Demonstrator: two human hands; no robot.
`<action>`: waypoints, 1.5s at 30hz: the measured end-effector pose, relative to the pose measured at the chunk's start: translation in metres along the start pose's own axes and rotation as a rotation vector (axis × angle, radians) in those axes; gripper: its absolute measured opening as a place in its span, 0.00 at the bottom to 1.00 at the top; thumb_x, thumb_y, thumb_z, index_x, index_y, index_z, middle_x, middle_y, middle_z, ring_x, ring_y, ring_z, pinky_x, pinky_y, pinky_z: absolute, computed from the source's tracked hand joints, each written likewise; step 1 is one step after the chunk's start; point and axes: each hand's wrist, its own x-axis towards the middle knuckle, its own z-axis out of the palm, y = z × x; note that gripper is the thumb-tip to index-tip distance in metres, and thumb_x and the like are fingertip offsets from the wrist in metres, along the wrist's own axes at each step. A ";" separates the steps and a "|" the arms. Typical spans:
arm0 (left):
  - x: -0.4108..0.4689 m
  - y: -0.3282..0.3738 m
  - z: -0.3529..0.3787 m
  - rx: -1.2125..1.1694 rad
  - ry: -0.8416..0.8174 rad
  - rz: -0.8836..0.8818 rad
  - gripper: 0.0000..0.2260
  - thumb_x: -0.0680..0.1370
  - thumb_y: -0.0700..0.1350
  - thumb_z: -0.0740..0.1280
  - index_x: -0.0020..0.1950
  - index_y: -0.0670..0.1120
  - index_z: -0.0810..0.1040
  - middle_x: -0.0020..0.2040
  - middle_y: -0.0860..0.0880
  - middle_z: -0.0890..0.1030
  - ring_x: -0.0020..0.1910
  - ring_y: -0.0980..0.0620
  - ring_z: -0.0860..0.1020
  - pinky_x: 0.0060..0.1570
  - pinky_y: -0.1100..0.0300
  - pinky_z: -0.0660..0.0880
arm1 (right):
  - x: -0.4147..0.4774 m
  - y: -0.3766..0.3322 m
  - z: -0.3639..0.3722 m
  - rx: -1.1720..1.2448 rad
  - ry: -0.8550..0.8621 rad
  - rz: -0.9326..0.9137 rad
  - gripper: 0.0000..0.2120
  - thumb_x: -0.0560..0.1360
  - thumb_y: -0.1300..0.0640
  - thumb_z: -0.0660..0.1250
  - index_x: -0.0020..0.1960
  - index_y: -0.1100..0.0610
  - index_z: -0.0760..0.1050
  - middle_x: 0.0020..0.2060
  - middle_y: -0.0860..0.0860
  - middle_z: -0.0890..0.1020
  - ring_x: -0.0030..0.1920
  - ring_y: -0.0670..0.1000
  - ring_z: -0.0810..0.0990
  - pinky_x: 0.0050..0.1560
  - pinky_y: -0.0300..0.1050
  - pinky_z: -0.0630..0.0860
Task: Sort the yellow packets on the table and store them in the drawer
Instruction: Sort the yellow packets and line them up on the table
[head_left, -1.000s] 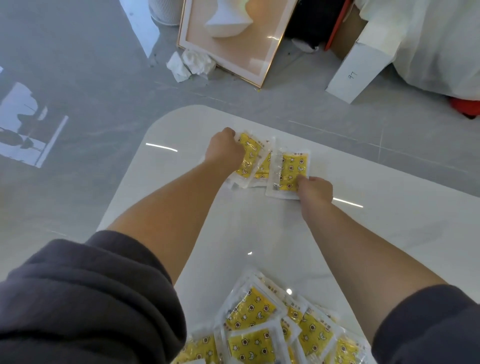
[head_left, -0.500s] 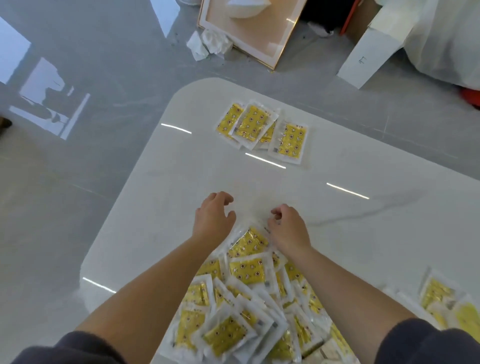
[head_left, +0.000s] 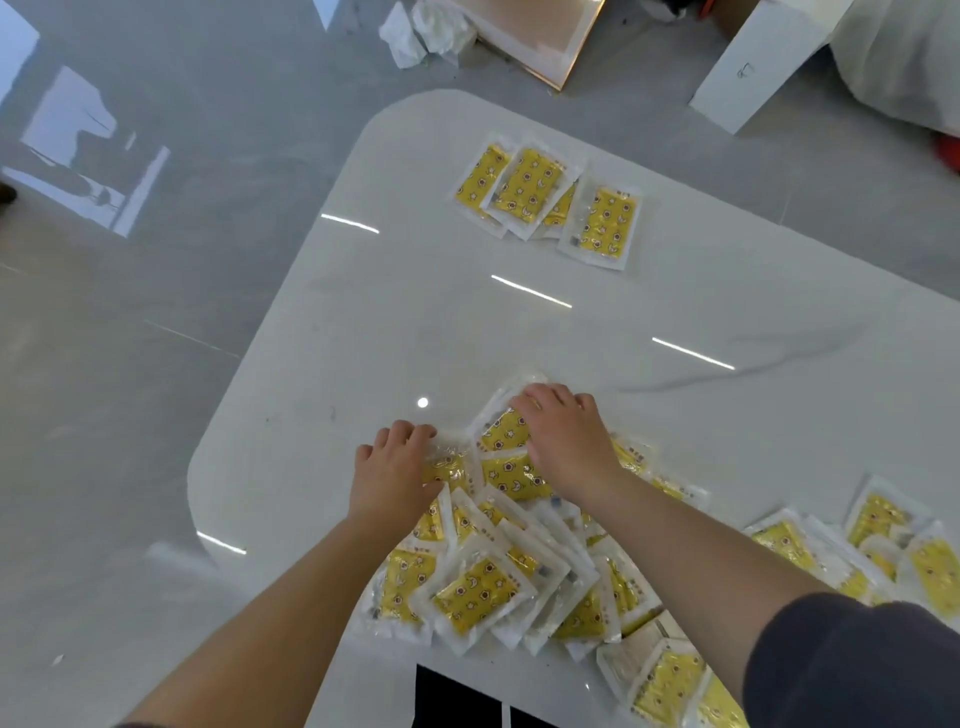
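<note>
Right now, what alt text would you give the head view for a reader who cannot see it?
A person's left hand and right hand rest on the far edge of a loose pile of yellow packets on a white table. A small group of packets lies overlapped near the table's far edge, apart from the pile.
</note>
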 end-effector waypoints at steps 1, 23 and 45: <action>0.002 0.000 0.000 0.019 0.006 0.009 0.25 0.75 0.56 0.68 0.70 0.53 0.66 0.64 0.53 0.70 0.64 0.50 0.68 0.63 0.55 0.64 | 0.004 -0.002 0.000 -0.016 -0.013 -0.043 0.25 0.76 0.63 0.63 0.71 0.51 0.65 0.70 0.48 0.68 0.70 0.52 0.65 0.65 0.49 0.62; 0.000 -0.027 -0.037 -0.371 0.175 -0.004 0.06 0.83 0.48 0.58 0.51 0.48 0.71 0.36 0.51 0.77 0.33 0.50 0.74 0.30 0.58 0.70 | 0.008 -0.039 0.014 -0.225 -0.293 -0.080 0.08 0.77 0.59 0.64 0.55 0.52 0.77 0.54 0.50 0.75 0.59 0.54 0.72 0.62 0.51 0.64; -0.002 -0.019 -0.005 -0.044 -0.290 0.174 0.11 0.82 0.46 0.59 0.55 0.45 0.80 0.53 0.51 0.79 0.55 0.50 0.74 0.57 0.55 0.71 | -0.005 -0.032 0.005 0.051 -0.178 -0.035 0.13 0.76 0.69 0.58 0.56 0.55 0.69 0.39 0.49 0.75 0.44 0.53 0.70 0.56 0.47 0.70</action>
